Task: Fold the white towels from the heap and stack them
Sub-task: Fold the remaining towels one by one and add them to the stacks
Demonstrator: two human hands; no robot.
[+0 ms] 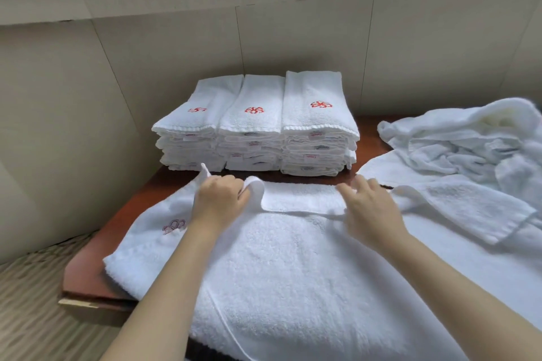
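White towel (278, 267) lies spread flat on the near part of the worktop (88, 278). Its left hem stops short of the worktop's left edge, and its near side runs off the bottom of the view. The far edge is turned back toward near as a narrow folded band (302, 198).

Left grip (220, 199) has its fingers curled round the left end of that band, with a corner of cloth sticking up past the knuckles. Right grip (371, 208) is fairly open, fingers spread and lying on the band's right end, holding nothing that I can see.

Long axis looks left–right, and the embroidered logo (174, 226) sits at the left end. The right end is covered by a second flat towel (457, 208), so the full length can't be told.

Only a thin bare strip of worktop separates the band from three side-by-side stacks of folded towels (255, 132) at the far side, red logos up, touching each other. The heap (469, 141) crowds the far right. The bare room is on the left – dark red-brown wood with a chipped near-left corner.

Beige tiled wall (73, 97) runs behind and to the left, with ribbed floor (29, 316) below on the left.
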